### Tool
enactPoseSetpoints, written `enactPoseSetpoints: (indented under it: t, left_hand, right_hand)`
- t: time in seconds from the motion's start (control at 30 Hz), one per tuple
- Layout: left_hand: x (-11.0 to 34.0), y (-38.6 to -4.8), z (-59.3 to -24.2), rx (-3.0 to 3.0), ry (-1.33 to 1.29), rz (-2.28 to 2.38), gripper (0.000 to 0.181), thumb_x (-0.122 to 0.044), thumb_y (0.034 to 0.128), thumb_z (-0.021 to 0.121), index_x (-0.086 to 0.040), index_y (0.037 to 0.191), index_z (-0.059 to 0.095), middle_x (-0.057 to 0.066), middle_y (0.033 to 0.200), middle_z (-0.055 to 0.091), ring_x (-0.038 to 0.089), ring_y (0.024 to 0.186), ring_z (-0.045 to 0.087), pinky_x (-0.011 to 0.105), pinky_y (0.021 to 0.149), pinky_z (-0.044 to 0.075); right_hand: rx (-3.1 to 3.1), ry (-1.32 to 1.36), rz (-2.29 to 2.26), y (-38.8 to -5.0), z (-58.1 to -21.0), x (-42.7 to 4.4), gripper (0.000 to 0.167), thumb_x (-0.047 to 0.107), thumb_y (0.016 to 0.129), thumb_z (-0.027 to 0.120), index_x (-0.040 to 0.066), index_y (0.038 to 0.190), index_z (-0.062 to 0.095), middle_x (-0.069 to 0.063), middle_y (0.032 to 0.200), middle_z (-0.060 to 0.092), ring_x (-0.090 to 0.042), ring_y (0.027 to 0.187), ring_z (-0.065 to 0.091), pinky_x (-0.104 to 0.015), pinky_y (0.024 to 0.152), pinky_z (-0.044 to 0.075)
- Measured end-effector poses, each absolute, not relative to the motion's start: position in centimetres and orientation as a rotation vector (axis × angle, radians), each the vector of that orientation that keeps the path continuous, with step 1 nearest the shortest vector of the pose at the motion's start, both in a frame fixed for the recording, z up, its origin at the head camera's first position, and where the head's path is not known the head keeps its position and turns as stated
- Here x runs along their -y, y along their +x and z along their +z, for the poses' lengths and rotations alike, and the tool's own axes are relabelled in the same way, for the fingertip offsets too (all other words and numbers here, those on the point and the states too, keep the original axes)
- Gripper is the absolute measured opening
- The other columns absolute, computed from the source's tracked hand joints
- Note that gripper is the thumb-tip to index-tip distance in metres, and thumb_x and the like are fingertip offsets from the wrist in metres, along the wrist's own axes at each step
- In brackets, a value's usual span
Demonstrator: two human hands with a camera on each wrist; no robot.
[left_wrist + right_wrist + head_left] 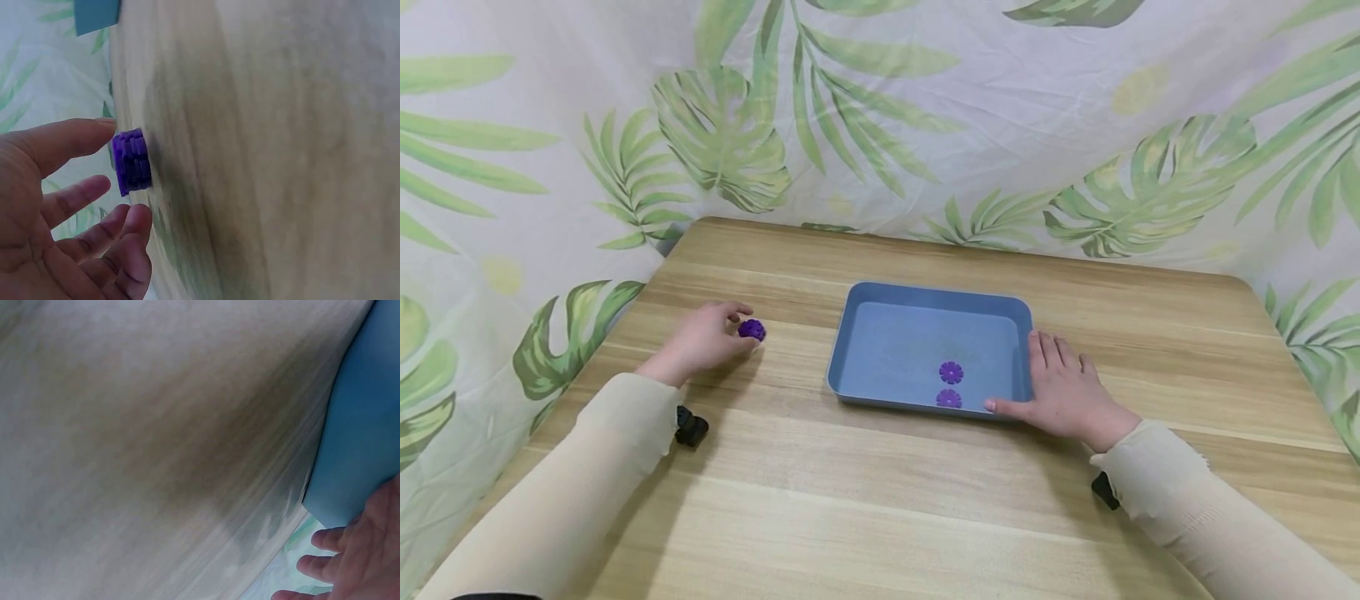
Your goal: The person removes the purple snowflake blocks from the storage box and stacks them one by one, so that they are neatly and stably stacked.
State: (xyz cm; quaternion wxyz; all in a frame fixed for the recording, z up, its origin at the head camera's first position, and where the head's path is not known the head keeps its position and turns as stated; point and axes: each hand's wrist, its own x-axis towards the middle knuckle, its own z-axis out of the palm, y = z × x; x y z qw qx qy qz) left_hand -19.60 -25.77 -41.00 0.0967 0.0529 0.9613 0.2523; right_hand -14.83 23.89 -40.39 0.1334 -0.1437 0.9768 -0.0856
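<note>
My left hand (703, 337), fingers apart, flanks purple stack (133, 162), still out; straight-fingered right hand (1069, 396) touches tray (883, 350), two discs (951, 372) in.

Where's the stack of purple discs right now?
In the head view, the purple stack sits on the table, left of the blue tray, at the fingertips of the left hand.

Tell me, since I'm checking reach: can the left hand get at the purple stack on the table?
Most likely yes: the left hand is open, right by the purple stack, and nothing visible blocks its way.
</note>
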Motion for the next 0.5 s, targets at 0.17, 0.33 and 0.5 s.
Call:
enactPoseSetpoints:
  t: [0.17,0.33,0.5]
  left_hand:
    - [25.1,-20.1,-41.4,-2.894,0.245,0.603,0.055,-0.022,0.0937,0.073,0.009,0.135,0.057,0.037,0.129,0.059,0.052,0.121,0.055,0.063,0.104,0.041]
    - [24.6,-20.2,-41.3,-2.902,0.222,0.576,0.05,-0.021,0.0951,0.072,0.01,0.132,0.059,0.036,0.126,0.061,0.051,0.118,0.059,0.062,0.101,0.045]
    - [24.4,-20.1,-41.1,-2.91,0.203,0.565,0.044,-0.018,0.0962,0.071,0.009,0.129,0.06,0.035,0.125,0.062,0.05,0.116,0.059,0.062,0.1,0.045]
  right_hand:
    - [-2.833,-0.424,-0.244,-14.9,-40.6,-23.9,0.131,0.084,0.085,0.054,-0.015,0.158,0.009,-0.037,0.163,0.013,-0.056,0.149,0.013,-0.075,0.113,0.013]
    - [-2.84,-0.433,-0.23,-15.0,-40.6,-23.9,0.131,0.084,0.085,0.054,-0.015,0.158,0.009,-0.037,0.163,0.013,-0.056,0.149,0.014,-0.075,0.113,0.014]
    - [-2.843,-0.437,-0.228,-15.0,-40.4,-23.9,0.13,0.084,0.085,0.054,-0.015,0.157,0.009,-0.037,0.163,0.014,-0.056,0.149,0.014,-0.075,0.113,0.014]
